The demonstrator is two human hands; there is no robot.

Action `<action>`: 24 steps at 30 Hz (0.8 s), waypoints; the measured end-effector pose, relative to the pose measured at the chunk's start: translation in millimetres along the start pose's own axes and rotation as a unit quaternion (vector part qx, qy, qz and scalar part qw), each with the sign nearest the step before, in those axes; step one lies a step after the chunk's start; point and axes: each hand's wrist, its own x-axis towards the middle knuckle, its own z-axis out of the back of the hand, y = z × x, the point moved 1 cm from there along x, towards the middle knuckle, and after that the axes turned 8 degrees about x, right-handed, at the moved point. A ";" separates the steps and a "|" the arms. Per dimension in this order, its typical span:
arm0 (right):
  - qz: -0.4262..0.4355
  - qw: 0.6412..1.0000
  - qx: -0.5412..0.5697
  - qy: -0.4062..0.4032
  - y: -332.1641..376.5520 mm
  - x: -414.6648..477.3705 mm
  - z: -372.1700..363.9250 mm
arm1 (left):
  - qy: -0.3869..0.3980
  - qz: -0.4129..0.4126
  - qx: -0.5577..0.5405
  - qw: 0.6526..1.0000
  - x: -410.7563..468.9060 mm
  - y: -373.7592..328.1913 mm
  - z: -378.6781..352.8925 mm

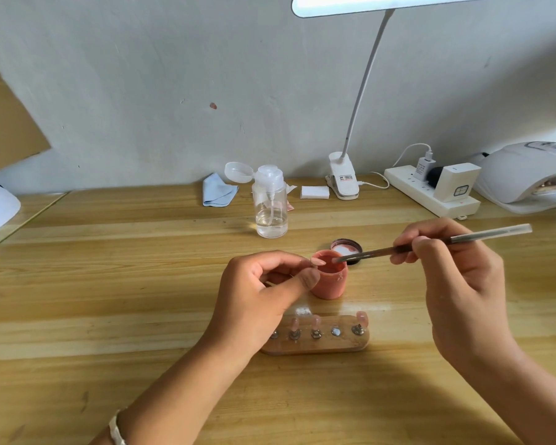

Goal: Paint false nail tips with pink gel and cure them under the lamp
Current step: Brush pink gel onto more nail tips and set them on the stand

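My left hand (264, 292) pinches a false nail tip (318, 262) on its small stand, holding it beside the open pink gel jar (329, 281). My right hand (453, 274) grips a thin brush (430, 244) whose bristle end points at the tip, just over the jar mouth. The jar's dark lid (347, 248) lies behind it, inside up. In front of the jar a wooden holder (315, 343) carries several pink nail tips on metal stands, with one bare magnet spot.
A white curing lamp (523, 176) stands at the far right beside a power strip (430, 195). A clear pump bottle (270, 203), a blue cloth (217, 191), white pads (315, 192) and a clip desk lamp (344, 181) stand along the wall.
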 end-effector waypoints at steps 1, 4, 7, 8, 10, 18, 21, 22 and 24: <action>-0.001 1.000 0.011 -0.003 0.2 0.8 0.2 | 0.001 -0.002 0.000 1.000 -0.3 -0.7 -0.1; 0.002 1.000 0.024 0.018 0.8 -0.8 -1.4 | 0.001 -0.005 -0.001 1.000 0.1 -0.3 0.2; 0.000 0.998 0.015 0.056 0.2 -4.8 -3.3 | 0.001 -0.009 -0.002 1.000 0.5 0.9 0.4; -0.003 0.998 0.011 0.063 -0.3 -5.4 -3.6 | -0.002 -0.010 -0.001 1.000 0.8 1.2 0.4; -0.010 0.998 0.007 0.059 -0.4 -5.2 -3.8 | -0.003 -0.015 0.000 1.000 0.9 1.4 0.2; -0.025 0.999 0.020 0.008 2.6 -1.3 -1.9 | -0.003 -0.026 0.000 1.000 0.0 0.1 0.5; -0.029 0.999 0.012 0.039 -0.2 -4.5 -2.9 | -0.004 -0.023 -0.002 1.000 -0.4 0.5 0.9; -0.029 0.998 0.015 0.048 -0.7 -5.3 -3.0 | -0.005 -0.023 -0.002 1.000 -0.1 0.6 1.0; -0.029 0.998 0.019 0.052 -0.7 -5.3 -2.4 | -0.007 -0.023 -0.003 1.000 0.5 0.3 1.2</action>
